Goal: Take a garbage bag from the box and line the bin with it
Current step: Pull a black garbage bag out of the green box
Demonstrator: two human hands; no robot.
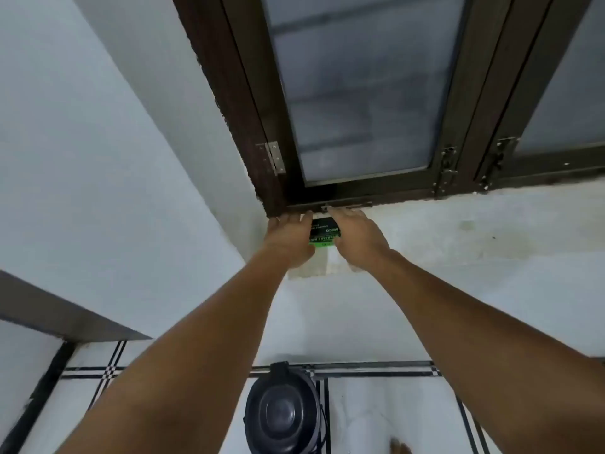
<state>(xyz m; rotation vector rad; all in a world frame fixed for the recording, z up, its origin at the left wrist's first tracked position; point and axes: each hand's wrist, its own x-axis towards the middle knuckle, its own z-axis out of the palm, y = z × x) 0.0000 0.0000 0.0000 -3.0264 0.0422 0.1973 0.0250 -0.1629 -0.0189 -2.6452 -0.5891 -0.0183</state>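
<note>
Box of garbage bags sits under the window frame, bracketed: left hand touching its left end, right hand against the right, fingers extended, long axis running hand to hand, bin far below.

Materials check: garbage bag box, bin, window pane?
Garbage bag box: looks like printed cardboard, black and green with white lettering. Bin: probably dark moulded plastic, slight sheen on the lid. Window pane: frosted glass, blurred shapes behind it; frame dark brown, material unclear.
</note>
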